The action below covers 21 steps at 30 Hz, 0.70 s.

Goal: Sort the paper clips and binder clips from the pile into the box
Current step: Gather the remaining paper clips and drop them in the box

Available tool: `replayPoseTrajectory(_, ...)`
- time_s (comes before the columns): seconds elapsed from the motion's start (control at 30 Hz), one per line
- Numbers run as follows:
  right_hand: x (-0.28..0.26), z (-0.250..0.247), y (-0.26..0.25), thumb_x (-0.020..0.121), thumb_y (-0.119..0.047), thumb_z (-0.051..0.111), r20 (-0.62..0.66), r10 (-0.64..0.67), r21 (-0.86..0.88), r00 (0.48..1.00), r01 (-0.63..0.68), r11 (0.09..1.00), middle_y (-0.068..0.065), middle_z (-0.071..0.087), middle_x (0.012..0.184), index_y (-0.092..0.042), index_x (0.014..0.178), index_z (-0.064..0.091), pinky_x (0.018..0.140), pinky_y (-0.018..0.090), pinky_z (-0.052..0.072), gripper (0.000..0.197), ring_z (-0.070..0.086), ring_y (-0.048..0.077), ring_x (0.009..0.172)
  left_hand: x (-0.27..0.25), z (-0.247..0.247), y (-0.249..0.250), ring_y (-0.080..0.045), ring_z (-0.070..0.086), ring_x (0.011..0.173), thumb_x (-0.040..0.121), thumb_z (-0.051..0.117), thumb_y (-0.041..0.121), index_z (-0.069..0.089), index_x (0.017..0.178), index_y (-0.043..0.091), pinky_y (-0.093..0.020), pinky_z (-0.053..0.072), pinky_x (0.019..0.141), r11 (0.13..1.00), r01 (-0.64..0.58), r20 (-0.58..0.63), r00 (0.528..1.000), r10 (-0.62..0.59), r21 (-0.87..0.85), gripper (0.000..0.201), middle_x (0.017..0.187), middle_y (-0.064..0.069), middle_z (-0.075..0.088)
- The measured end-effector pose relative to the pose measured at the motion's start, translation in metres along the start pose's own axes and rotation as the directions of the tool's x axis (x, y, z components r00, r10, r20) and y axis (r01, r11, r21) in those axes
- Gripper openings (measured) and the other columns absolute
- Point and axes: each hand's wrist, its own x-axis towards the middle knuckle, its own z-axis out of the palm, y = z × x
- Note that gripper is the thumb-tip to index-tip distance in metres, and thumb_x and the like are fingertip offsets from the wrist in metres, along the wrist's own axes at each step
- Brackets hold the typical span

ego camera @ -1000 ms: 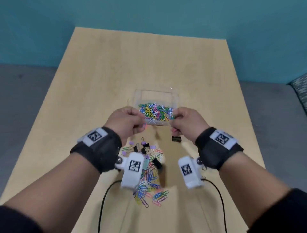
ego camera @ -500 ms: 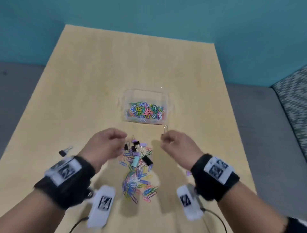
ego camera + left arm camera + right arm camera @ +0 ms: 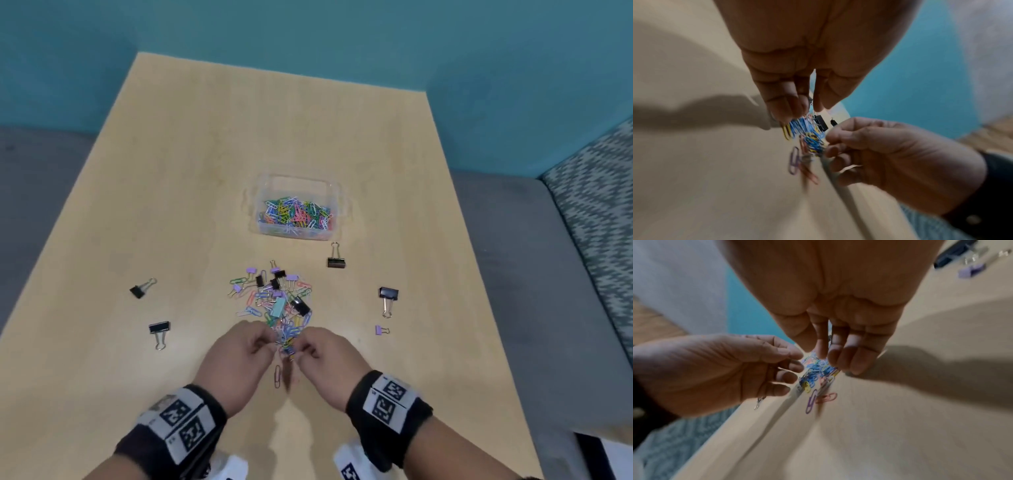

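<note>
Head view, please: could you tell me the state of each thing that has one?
Clear plastic box: lidless, partly filled with coloured paper clips.
Mixed clip pile: unsorted on the wooden table.
Left hand: fingers curled at the pile's near edge.
Right hand: likewise.
Five binder clips lie apart.

No readable text, brand or number anywhere. Only signs: black-and-white square coded markers on the left wristband (image 3: 178, 426) and right wristband (image 3: 388, 401), plus one on a white wrist camera housing (image 3: 349, 469) at the picture's bottom edge.
</note>
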Motion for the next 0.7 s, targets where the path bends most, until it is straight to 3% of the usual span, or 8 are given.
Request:
replayPoseTrajectory(0.1, -0.019, 0.003, 0.017, 0.089, -0.021, 0.046, -0.053, -0.179, -0.367, 0.982, 0.148, 0.918, -0.001, 0.053, 0.113, -0.021, 0.115, 0.055, 0.089, 0.035, 0.044, 0.027, 0.047, 0.020, 0.104, -0.013, -0.008, -0.018, -0.019, 0.052, 0.098, 0.082, 0.063, 0.015, 0.063, 0.101, 0.025, -0.032, 0.046, 0.086, 0.887, -0.210, -0.087, 0.959, 0.268, 0.412, 0.022, 0.107, 0.004, 0.056)
replayPoseTrajectory(0.2, -0.037, 0.021, 0.031, 0.080, -0.027, 0.052, 0.010, -0.201, -0.604, 0.980, 0.166, 0.779, 0.007, 0.046, 0.138, -0.016, 0.134, 0.043, 0.100, 0.043, 0.044, 0.056, 0.043, 0.031, 0.127, -0.028, -0.004, -0.039, -0.031, 0.045, 0.122, 0.077, 0.063, 0.021, 0.052, 0.126, 0.019, -0.041, 0.046, 0.097, 0.747, -0.277, 0.067, 0.952, 0.300, 0.605, 0.050, 0.135, -0.008, 0.048)
replayPoseTrajectory(0.3, -0.041, 0.039, 0.029, 0.069, -0.034, 0.062, 0.042, -0.207, -0.665, 0.978, 0.181, 0.724, 0.009, 0.050, 0.138, -0.014, 0.130, 0.049, 0.097, 0.045, 0.048, 0.066, 0.047, 0.032, 0.128, -0.036, 0.007, -0.044, -0.032, 0.047, 0.126, 0.071, 0.062, 0.031, 0.054, 0.124, 0.018, -0.042, 0.047, 0.098, 0.626, -0.369, 0.211, 0.925, 0.315, 0.687, 0.055, 0.141, -0.010, 0.047)
replayPoseTrajectory(0.4, -0.033, 0.035, 0.022, 0.072, -0.032, 0.063, -0.005, -0.268, -0.624, 0.963, 0.207, 0.754, 0.009, 0.051, 0.136, -0.012, 0.131, 0.048, 0.099, 0.044, 0.046, 0.064, 0.047, 0.031, 0.128, -0.027, 0.004, -0.041, -0.033, 0.044, 0.128, 0.074, 0.061, 0.030, 0.050, 0.129, 0.016, -0.042, 0.043, 0.103, 0.653, -0.342, 0.159, 0.933, 0.324, 0.676, 0.057, 0.141, -0.011, 0.045)
replayPoseTrajectory(0.53, -0.006, 0.019, 0.011, 0.085, -0.020, 0.052, -0.065, -0.248, -0.601, 0.966, 0.161, 0.783, 0.010, 0.037, 0.147, -0.010, 0.140, 0.037, 0.111, 0.043, 0.031, 0.058, 0.029, 0.032, 0.139, 0.003, -0.007, -0.030, -0.038, 0.039, 0.131, 0.078, 0.068, 0.022, 0.049, 0.130, 0.008, -0.046, 0.039, 0.105, 0.671, -0.277, 0.045, 0.939, 0.342, 0.688, 0.057, 0.142, -0.018, 0.043)
replayPoseTrajectory(0.6, 0.008, 0.013, 0.007, 0.084, -0.014, 0.053, -0.089, -0.241, -0.613, 0.967, 0.137, 0.778, 0.010, 0.037, 0.147, -0.010, 0.139, 0.038, 0.108, 0.043, 0.034, 0.057, 0.031, 0.032, 0.137, 0.013, -0.007, -0.027, -0.036, 0.037, 0.134, 0.081, 0.067, 0.024, 0.048, 0.132, 0.006, -0.046, 0.039, 0.106, 0.672, -0.270, 0.065, 0.947, 0.313, 0.689, 0.058, 0.145, -0.018, 0.040)
replayPoseTrajectory(0.7, 0.014, 0.008, 0.006, 0.074, -0.012, 0.062, -0.078, -0.254, -0.661, 0.964, 0.140, 0.737, 0.011, 0.048, 0.137, -0.010, 0.129, 0.049, 0.095, 0.044, 0.046, 0.057, 0.046, 0.033, 0.124, 0.010, -0.005, -0.029, -0.036, 0.041, 0.131, 0.077, 0.070, 0.027, 0.053, 0.128, 0.007, -0.045, 0.044, 0.101, 0.649, -0.264, 0.102, 0.956, 0.276, 0.713, 0.057, 0.143, -0.016, 0.043)
